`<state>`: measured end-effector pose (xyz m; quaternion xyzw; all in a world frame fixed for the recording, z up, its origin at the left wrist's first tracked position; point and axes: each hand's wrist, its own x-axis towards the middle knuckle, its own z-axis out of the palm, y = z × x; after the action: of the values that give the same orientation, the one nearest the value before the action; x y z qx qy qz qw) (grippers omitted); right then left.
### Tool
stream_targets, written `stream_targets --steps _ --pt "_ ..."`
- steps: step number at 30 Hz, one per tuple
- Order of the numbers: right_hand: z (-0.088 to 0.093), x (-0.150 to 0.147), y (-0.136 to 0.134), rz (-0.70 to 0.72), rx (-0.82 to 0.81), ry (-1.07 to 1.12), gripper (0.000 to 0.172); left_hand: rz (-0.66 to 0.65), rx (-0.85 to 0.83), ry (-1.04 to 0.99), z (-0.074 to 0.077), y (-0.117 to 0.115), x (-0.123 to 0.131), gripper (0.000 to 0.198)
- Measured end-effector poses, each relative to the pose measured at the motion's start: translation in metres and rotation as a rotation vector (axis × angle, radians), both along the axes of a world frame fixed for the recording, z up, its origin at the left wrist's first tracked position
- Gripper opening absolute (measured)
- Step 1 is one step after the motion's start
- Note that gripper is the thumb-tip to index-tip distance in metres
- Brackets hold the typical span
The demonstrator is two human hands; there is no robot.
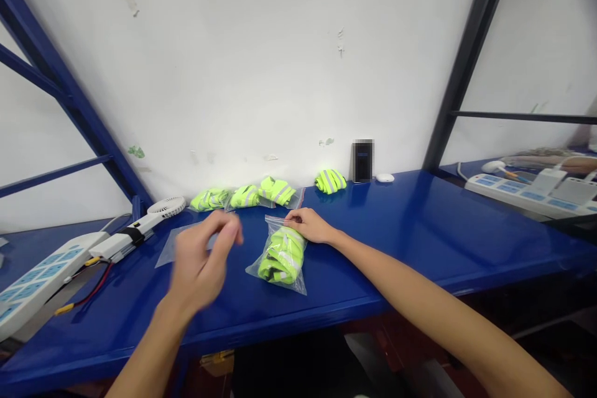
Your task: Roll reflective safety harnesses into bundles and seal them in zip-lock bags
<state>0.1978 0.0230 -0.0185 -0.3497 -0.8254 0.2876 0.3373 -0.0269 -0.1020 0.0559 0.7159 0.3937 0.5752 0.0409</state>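
Observation:
A clear zip bag lies on the blue table, with a folded neon-yellow bundle with silver reflective strips inside it. My right hand grips the bag's upper right corner, thumb and fingers closed around the plastic edge. To the left, my left hand is raised above the tabletop, apart from the bag and slightly blurred. Its fingers are curled in towards the thumb, and nothing shows in them. Partly behind that hand, a flat clear bag rests on the table.
Several bagged yellow bundles line the wall, and an unbagged bundle sits farther right. Beyond it are a dark box and a white case. On the left are a small fan, a power strip and cables. Metal frames flank the table.

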Motion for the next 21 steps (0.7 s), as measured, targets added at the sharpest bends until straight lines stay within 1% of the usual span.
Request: stream_targets --steps 2,4,5,7,9,12,16,21 --pt "0.000 0.000 0.001 0.001 -0.031 0.027 0.025 0.018 -0.186 0.091 -0.013 0.036 0.002 0.022" --pt "0.000 -0.001 0.003 0.007 -0.081 0.066 0.026 0.010 -0.367 0.149 -0.032 0.073 0.007 0.033" --pt "-0.001 -0.001 0.004 0.013 -0.117 0.089 0.028 -0.036 -0.445 0.165 -0.042 0.089 0.010 0.037" --pt "-0.002 -0.001 0.006 0.018 -0.201 0.131 0.030 -0.140 -0.602 0.113 -0.058 0.110 0.014 0.032" --pt "-0.003 -0.001 0.008 0.004 -0.280 0.166 0.031 -0.243 -0.693 0.042 -0.067 0.118 0.015 0.029" --pt "-0.005 0.000 0.011 -0.014 -0.342 0.196 0.031 -0.310 -0.728 -0.064 -0.073 0.120 0.012 0.029" --pt "-0.004 0.000 0.012 -0.035 -0.314 0.184 0.031 -0.359 -0.726 -0.157 -0.079 0.124 0.007 0.025" --pt "-0.002 -0.001 0.007 -0.041 -0.246 0.148 0.030 -0.406 -0.675 -0.181 -0.084 0.128 0.007 0.024"
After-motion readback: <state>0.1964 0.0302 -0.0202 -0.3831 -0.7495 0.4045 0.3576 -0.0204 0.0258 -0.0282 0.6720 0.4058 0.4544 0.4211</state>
